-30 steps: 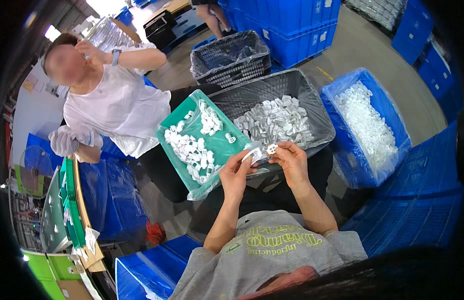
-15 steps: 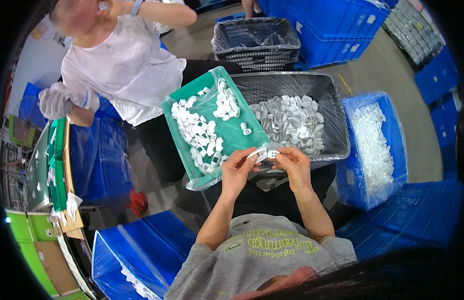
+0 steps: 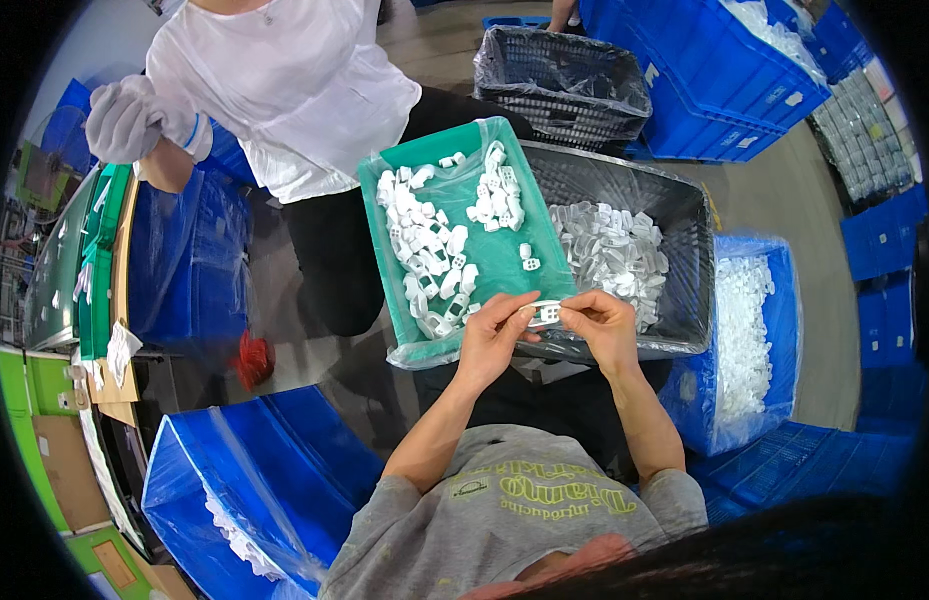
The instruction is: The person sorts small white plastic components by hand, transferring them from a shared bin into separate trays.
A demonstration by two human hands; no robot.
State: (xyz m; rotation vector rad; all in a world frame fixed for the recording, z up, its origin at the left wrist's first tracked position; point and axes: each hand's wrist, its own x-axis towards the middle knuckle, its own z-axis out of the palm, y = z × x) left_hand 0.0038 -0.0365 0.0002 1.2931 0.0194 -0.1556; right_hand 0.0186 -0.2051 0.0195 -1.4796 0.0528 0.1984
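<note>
My left hand [image 3: 496,338] and my right hand [image 3: 606,328] meet over the near edge of the green tray. Between their fingertips is a small white plastic part [image 3: 549,314], oval with square holes in its face. Each hand pinches one end of it. In the green tray [image 3: 392,330] lie loose white plastic pieces [image 3: 424,235] in two groups, with a few single ones [image 3: 529,257] on the right side. To the right, a black crate [image 3: 689,245] lined with clear film holds a heap of translucent plastic pieces [image 3: 614,255].
A blue bin [image 3: 794,345] of white pieces stands right of the crate. Another blue bin [image 3: 274,480] is at lower left. Across from me is a person in a white top [image 3: 284,90], with a gloved hand [image 3: 134,120] raised. Behind are a black basket [image 3: 564,90] and stacked blue crates [image 3: 684,90].
The translucent piece at my left fingers and the white holed piece at my right now look like one oval part. The view has shifted, and the other person's raised bare arm is out of view.
</note>
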